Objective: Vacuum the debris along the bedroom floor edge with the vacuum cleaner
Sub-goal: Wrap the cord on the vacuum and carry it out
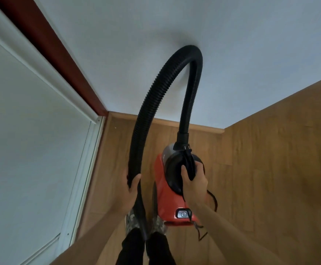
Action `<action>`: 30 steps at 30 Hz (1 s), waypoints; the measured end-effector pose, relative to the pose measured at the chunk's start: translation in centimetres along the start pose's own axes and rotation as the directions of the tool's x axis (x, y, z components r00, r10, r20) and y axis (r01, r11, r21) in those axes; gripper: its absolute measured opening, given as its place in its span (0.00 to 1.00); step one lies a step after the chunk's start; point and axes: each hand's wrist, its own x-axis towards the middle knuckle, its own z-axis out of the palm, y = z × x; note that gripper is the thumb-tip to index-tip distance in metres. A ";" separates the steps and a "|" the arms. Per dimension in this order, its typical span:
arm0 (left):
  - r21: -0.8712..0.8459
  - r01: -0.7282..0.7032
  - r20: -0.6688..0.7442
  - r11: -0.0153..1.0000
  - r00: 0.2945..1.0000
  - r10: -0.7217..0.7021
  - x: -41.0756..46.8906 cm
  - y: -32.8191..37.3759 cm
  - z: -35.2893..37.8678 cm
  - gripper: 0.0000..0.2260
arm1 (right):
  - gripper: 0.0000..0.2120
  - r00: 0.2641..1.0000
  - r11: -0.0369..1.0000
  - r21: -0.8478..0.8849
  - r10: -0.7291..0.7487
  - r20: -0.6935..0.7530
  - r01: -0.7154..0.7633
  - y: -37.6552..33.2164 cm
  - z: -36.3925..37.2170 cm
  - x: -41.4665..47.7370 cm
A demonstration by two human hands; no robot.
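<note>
Carry/setup step: right hand (194, 181) grips the vacuum (161, 190) above the floor (255, 169), left hand (132, 189) wraps the hose (156, 88); next, lower it and aim the nozzle, seemingly near the feet, along the skirting (156, 120).

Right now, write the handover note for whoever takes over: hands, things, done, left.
Left hand: grips the hose low on its left run.
Right hand: grips the handle of the red vacuum.
Things: the hose arcs up against the wall and its free end hangs by the feet. The cord dangles at the right. I cannot tell whether the vacuum rests on the floor.
Done: vacuum brought near the skirting.
Left: bring the hose end to the floor edge and vacuum along it.
</note>
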 end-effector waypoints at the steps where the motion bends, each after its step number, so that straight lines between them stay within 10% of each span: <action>1: 0.010 0.000 -0.007 1.000 1.000 0.000 0.5 -1.5 0.7 0.20 | 0.05 1.000 1.000 -0.002 -0.005 0.007 0.005 1.4 0.8 0.8; 12: 0.271 0.076 -0.066 0.959 0.996 -0.061 8.1 -16.8 6.6 0.27 | 0.07 1.000 0.999 0.032 0.005 0.001 -0.005 15.1 8.6 10.0; 30: 0.163 0.109 -0.002 0.981 0.994 -0.110 16.5 -21.7 9.2 0.24 | 0.08 0.999 0.999 0.048 -0.019 0.035 0.018 20.1 15.2 17.1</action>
